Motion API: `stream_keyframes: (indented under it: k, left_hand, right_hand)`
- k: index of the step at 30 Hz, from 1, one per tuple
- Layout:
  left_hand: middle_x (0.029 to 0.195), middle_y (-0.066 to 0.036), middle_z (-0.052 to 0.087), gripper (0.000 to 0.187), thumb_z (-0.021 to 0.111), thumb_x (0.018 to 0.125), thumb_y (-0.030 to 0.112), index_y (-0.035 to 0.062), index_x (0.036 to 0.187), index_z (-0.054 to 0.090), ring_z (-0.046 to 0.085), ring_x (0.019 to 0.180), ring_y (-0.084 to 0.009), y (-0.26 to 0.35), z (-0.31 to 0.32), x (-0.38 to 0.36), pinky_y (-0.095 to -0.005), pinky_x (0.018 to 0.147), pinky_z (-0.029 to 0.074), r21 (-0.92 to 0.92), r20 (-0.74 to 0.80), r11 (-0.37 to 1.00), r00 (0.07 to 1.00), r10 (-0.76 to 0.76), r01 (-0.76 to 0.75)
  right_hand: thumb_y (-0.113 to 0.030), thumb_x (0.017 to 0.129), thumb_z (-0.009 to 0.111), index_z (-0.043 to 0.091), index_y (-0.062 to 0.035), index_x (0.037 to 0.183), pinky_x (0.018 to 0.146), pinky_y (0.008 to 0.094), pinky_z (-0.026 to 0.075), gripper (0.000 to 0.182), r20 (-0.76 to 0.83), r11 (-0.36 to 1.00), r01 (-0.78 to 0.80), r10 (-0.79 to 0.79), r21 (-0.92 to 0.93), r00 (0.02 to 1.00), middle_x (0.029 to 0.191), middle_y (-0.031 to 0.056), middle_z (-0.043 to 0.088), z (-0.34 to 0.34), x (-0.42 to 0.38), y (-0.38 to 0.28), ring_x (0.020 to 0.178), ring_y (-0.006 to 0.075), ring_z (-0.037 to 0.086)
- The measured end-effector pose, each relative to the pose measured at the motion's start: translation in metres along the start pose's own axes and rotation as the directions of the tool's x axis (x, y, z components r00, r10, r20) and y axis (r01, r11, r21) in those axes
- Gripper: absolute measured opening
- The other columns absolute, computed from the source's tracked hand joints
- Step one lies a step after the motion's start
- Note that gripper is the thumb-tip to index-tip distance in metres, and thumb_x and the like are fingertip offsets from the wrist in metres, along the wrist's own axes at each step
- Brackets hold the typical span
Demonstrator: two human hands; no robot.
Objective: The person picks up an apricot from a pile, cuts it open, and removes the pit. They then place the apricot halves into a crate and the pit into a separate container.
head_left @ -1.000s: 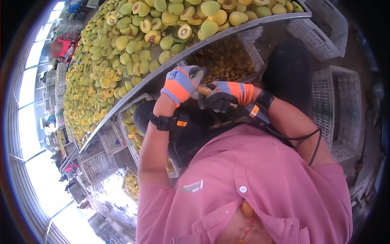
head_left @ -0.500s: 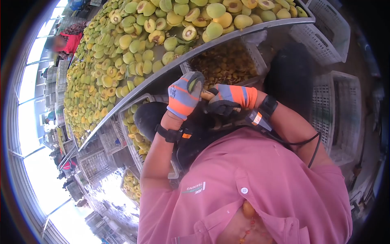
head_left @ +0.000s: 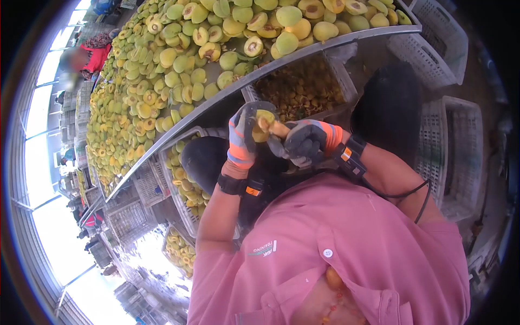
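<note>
My left hand (head_left: 242, 135), in a grey and orange glove with dark fingers, is closed around a yellow-green peach half (head_left: 264, 120) with its cut face turned to the right. My right hand (head_left: 309, 142), gloved the same way, grips a wooden-handled tool (head_left: 279, 129). The tool's near end meets the cut face of the peach; its working tip is hidden. Both hands are close together above my lap, in front of the table edge.
A metal-edged table (head_left: 216, 111) heaped with peach halves (head_left: 162, 81) spans the far side. Below its edge stands a crate of brown pits and scraps (head_left: 298, 86). A crate of peach halves (head_left: 189, 187) stands at left, white crates (head_left: 460, 157) at right. Another person (head_left: 95, 57) sits far left.
My left hand has turned, bringing the peach's cut face into view, and moved slightly down. My right hand has rolled over and shifted slightly, with the tool still in it.
</note>
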State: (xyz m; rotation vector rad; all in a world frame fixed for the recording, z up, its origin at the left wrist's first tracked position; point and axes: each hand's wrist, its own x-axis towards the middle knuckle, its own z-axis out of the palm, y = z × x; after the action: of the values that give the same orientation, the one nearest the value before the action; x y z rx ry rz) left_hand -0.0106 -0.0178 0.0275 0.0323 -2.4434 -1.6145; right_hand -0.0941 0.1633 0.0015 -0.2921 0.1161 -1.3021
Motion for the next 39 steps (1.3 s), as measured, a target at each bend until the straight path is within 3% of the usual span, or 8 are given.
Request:
stream_keyframes:
  k: [3,5,11,15,17,22,28,39]
  left_hand:
    - [0.096,-0.01,0.065,0.029,0.048,0.097,0.024,0.0001,0.108,0.059,0.062,0.084,-0.0185,-0.011,0.014,-0.004,-0.0314,0.073,0.051,0.443,-0.122,0.885,0.968,0.22,-0.146]
    - [0.1,-0.012,0.064,0.038,0.043,0.099,0.036,0.0027,0.11,0.059,0.063,0.085,-0.0217,-0.032,0.013,-0.008,-0.0301,0.07,0.051,-0.685,-0.195,0.699,0.873,-0.447,0.205]
    - [0.107,-0.015,0.063,0.04,0.046,0.098,0.035,0.0002,0.116,0.055,0.062,0.096,-0.0235,-0.023,-0.049,-0.031,-0.0329,0.085,0.052,-0.855,-0.119,0.49,0.854,-0.506,0.172]
    - [0.111,-0.015,0.063,0.04,0.051,0.096,0.028,-0.002,0.122,0.053,0.064,0.096,-0.0237,-0.019,-0.092,-0.061,-0.0295,0.072,0.056,0.386,-0.683,0.868,0.729,0.041,0.313]
    - [0.117,-0.019,0.06,0.044,0.06,0.091,0.022,-0.0047,0.124,0.051,0.062,0.1,-0.0273,-0.034,-0.143,-0.089,-0.0339,0.08,0.054,-0.244,-0.841,0.967,0.478,-0.251,0.078]
    - [0.12,-0.021,0.057,0.044,0.061,0.086,0.021,-0.0015,0.124,0.053,0.054,0.109,-0.0355,-0.008,-0.155,-0.091,-0.0421,0.094,0.043,0.605,-0.7,-0.026,0.547,0.459,0.796]
    - [0.11,-0.019,0.06,0.033,0.065,0.084,0.015,0.0021,0.114,0.06,0.055,0.105,-0.0351,-0.007,-0.053,0.036,-0.0406,0.091,0.044,0.584,-0.485,0.771,0.871,0.079,0.255]
    - [0.122,-0.016,0.057,0.044,0.069,0.078,0.018,0.0077,0.119,0.059,0.056,0.111,-0.0347,-0.008,0.047,0.137,-0.0396,0.092,0.047,0.688,-0.029,0.716,0.981,0.193,-0.121]
  right_hand:
    - [-0.017,0.093,0.054,0.055,-0.0039,0.101,0.037,0.0243,0.033,0.015,0.011,0.978,0.112,-0.116,0.175,0.993,0.059,-0.005,0.041,-0.022,0.009,-0.001,0.043,0.0057,0.038]
    - [-0.016,0.094,0.053,0.057,-0.0066,0.093,0.036,0.0244,0.032,0.011,-0.238,0.953,0.18,-0.121,0.244,0.964,0.057,-0.0053,0.04,-0.038,0.012,-0.005,0.042,0.0054,0.035]
    - [-0.024,0.085,0.064,0.058,-0.0112,0.081,0.035,0.0283,0.032,0.015,-0.747,0.968,0.211,-0.238,-0.132,0.621,0.059,-0.0023,0.047,-0.07,0.024,0.005,0.04,0.0121,0.042]
    - [-0.024,0.085,0.063,0.059,-0.0078,0.077,0.033,0.0313,0.035,0.019,-0.831,0.957,0.099,-0.285,-0.272,0.477,0.059,0.0034,0.054,-0.075,0.028,0.008,0.04,0.0185,0.049]
    - [-0.023,0.084,0.065,0.059,-0.0066,0.076,0.034,0.0322,0.038,0.019,-0.814,0.952,0.16,-0.306,-0.261,0.494,0.058,0.0052,0.056,-0.079,0.025,0.005,0.042,0.0193,0.051]
    - [-0.02,0.082,0.067,0.057,-0.0069,0.073,0.034,0.0334,0.038,0.019,-0.84,0.946,0.197,-0.319,-0.256,0.439,0.057,0.0056,0.054,-0.029,0.024,-0.002,0.041,0.0193,0.051]
    - [-0.032,0.081,0.071,0.055,-0.0061,0.071,0.029,0.0347,0.036,0.032,-0.84,0.922,0.236,-0.378,-0.306,0.388,0.055,0.0078,0.054,-0.045,0.024,-0.004,0.035,0.0229,0.051]
    - [-0.038,0.093,0.052,0.06,-0.0067,0.086,0.036,0.0282,0.039,0.033,-0.827,0.849,0.456,-0.446,-0.268,0.343,0.059,0.0033,0.054,-0.045,0.014,-0.02,0.041,0.0167,0.05]
